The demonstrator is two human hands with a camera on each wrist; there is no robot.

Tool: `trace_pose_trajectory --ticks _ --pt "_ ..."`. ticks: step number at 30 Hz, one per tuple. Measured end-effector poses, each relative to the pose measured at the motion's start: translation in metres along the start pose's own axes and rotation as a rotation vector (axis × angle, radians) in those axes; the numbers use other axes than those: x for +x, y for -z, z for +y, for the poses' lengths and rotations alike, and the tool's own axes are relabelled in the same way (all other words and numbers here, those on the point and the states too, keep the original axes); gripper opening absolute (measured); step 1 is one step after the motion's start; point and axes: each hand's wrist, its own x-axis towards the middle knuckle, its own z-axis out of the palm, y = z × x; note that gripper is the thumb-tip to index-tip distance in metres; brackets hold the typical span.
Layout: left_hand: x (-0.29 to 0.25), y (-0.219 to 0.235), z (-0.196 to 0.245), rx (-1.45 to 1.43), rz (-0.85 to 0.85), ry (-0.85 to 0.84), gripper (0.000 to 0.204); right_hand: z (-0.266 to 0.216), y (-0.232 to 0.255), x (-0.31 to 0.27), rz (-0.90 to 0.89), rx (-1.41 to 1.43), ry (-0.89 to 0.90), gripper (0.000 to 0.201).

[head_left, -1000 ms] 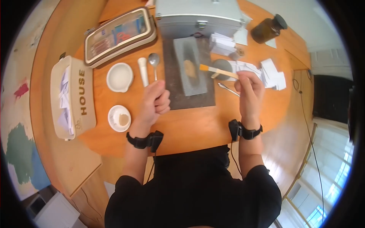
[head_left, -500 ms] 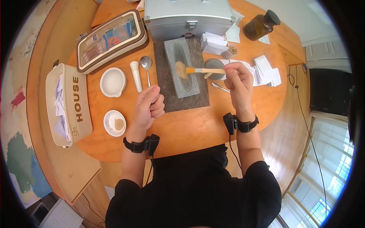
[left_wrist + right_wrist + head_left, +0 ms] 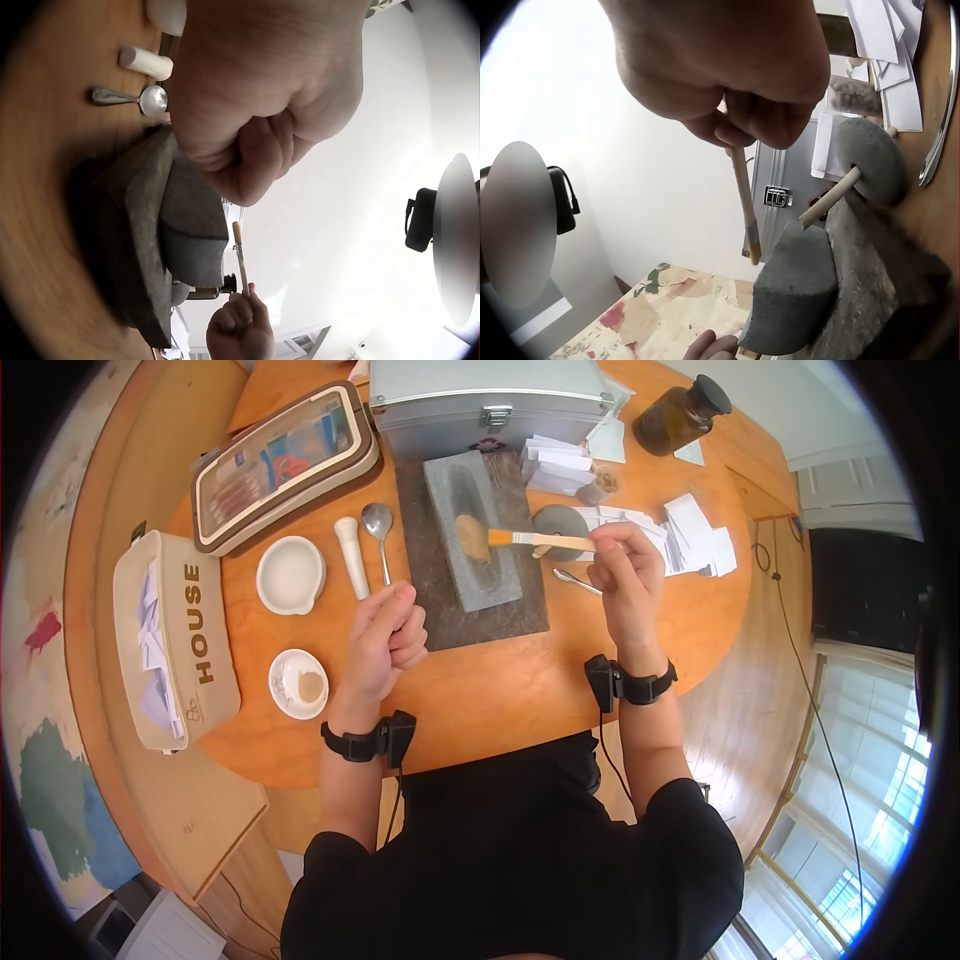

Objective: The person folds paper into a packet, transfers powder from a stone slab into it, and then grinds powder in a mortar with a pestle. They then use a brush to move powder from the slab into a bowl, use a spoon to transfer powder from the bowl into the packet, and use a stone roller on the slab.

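My right hand (image 3: 628, 570) pinches a flat paintbrush (image 3: 545, 541) near the end of its wooden handle. The brush lies nearly level in the head view, its orange bristles over the tan powder (image 3: 472, 538) in a grey stone grinding trough (image 3: 492, 588). From the right wrist, the bristles point down and show above the trough (image 3: 799, 281). My left hand (image 3: 385, 635) is curled into a fist, thumb on top, near the front left of the dark slab (image 3: 440, 632) under the trough; nothing shows in it. A grey stone wheel (image 3: 562, 520) with a wooden handle sits right of the trough.
Left of the slab are a metal spoon (image 3: 377, 520), a white pestle (image 3: 351, 555), a white mortar (image 3: 291, 575) and a small dish (image 3: 285, 697) with powder. A silver case (image 3: 490, 395) stands behind; papers (image 3: 690, 525) and a brown bottle (image 3: 672, 425) are at right.
My right hand has brought the brush left, from beside the trough's right edge to over the powder. My left hand stays curled in about the same place. The head view has shifted slightly.
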Motion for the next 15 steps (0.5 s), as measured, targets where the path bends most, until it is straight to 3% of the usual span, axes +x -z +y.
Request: trace_pose_trajectory --ticks 15 --pt "-0.0015 -0.0048 0.0004 0.031 0.001 -0.013 0.036 -0.0036 -0.0005 -0.0027 0.024 -0.064 0.022 0.009"
